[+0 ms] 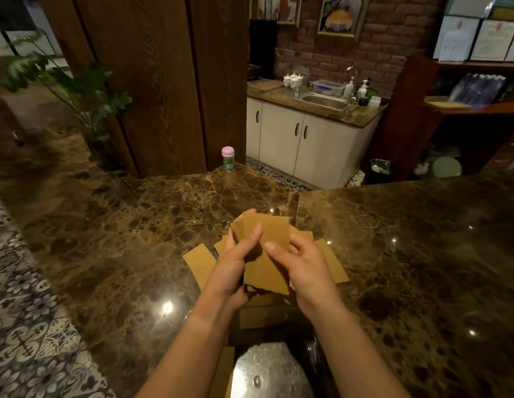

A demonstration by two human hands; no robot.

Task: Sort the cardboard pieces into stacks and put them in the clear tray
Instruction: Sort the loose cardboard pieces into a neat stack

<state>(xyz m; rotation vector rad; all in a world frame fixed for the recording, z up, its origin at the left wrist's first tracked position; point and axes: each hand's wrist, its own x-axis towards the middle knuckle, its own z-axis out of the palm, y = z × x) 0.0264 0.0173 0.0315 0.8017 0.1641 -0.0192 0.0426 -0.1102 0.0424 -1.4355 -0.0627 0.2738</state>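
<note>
Both my hands hold a stack of brown cardboard pieces (271, 251) above the marble counter. My left hand (235, 264) grips the stack's left edge, thumb lying on the top piece. My right hand (303, 261) grips the right side, thumb pressed on the top piece. Several loose cardboard pieces (199, 261) lie fanned on the counter beneath and beside my hands, more (331, 261) to the right. A clear tray (274, 369) with shiny contents sits at the near edge between my forearms, with cardboard (227, 369) along its left side.
The brown marble counter (407, 254) spreads wide left and right. A small jar with a pink lid (228, 158) stands at the far edge. Beyond are wooden panels, a potted plant (77, 90), and white cabinets with a sink (324, 102).
</note>
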